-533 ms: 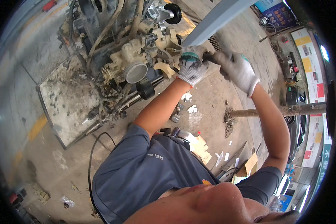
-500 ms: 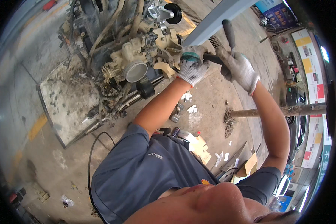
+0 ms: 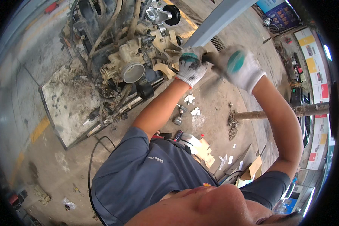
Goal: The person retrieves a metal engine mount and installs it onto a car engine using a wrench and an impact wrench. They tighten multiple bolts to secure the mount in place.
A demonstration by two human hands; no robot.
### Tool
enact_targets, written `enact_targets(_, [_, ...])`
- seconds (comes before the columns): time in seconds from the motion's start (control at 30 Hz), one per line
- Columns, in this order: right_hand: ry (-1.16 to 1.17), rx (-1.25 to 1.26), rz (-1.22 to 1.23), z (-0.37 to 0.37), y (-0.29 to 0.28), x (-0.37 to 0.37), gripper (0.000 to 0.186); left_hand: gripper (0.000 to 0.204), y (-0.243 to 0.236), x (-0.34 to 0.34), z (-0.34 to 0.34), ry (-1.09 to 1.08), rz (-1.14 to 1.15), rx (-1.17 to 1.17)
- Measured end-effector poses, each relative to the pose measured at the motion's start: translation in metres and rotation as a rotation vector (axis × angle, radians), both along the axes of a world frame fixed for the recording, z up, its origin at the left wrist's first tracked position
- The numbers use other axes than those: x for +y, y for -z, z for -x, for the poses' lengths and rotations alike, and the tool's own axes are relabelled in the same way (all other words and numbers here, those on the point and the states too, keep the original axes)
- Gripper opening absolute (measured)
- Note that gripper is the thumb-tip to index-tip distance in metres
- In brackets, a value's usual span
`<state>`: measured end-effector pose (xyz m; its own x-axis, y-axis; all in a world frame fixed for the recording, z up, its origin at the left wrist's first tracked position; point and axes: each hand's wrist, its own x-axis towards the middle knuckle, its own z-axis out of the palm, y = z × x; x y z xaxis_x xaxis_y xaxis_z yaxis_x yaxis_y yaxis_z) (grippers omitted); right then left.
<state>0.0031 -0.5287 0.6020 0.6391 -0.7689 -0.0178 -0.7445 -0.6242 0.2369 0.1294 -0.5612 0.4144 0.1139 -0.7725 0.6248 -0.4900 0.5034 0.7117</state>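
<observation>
Beyond the right-hand edge of a soiled pale panel [image 3: 69, 128], above the concrete floor [image 3: 60, 169], two white-gloved hands were held up close together; by the left hand [image 3: 191, 63] a dark tool [image 3: 210, 58] was grasped, the grip being closed about it; the dark tool was seen as a short length in the gap between the two hands, the rest being covered by the gloves; the right hand [image 3: 242, 67] was blurred, with a teal patch [image 3: 235, 61] turned toward the viewer; its fingers were smeared and partly hidden, so whether that grip was clenched on anything or released could not be told.

Around the panel's upper right edge a dirty engine assembly [image 3: 129, 51] was seen, strewn with hoses, and the left hand was held just beside it; whether glove and engine assembly were touching could not be made out; a round pale opening [image 3: 133, 73] was faced toward the viewer, and a black wheel [image 3: 172, 15] was carried at the upper end; by the panel's left and lower corners, dark crumbs were scattered over its surface.

Past the hands a grey-blue beam [image 3: 218, 26] was slanted across; on the floor below the forearms, a drill-like tool [image 3: 178, 115], white scraps [image 3: 189, 99] and opened cardboard [image 3: 252, 167] could be seen.
</observation>
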Motion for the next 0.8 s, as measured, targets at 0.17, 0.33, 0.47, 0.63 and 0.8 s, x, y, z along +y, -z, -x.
enact_targets(0.17, [0.442, -0.527, -0.509, 0.011, 0.004, -0.012, 0.056, 0.019, 0.006, -0.008, 0.002, 0.01, 0.033, 0.055])
enact_targets(0.33, [-0.225, -0.035, 0.022, 0.015, 0.003, 0.006, 0.035, 0.031, 0.004, -0.009, 0.002, 0.057, -0.02, -0.1])
enact_targets(0.47, [-0.062, 0.166, 0.146, 0.004, -0.008, 0.029, 0.036, 0.036, -0.011, 0.002, -0.005, 0.086, 0.115, -0.043])
enact_targets(0.63, [-0.145, -0.004, 0.164, -0.006, -0.022, 0.068, 0.039, 0.036, -0.031, 0.03, -0.021, 0.03, 0.245, -0.07])
enact_targets(0.8, [-0.24, -0.109, 0.104, -0.015, -0.026, 0.075, 0.051, 0.032, -0.037, 0.053, -0.034, 0.06, 0.186, 0.057])
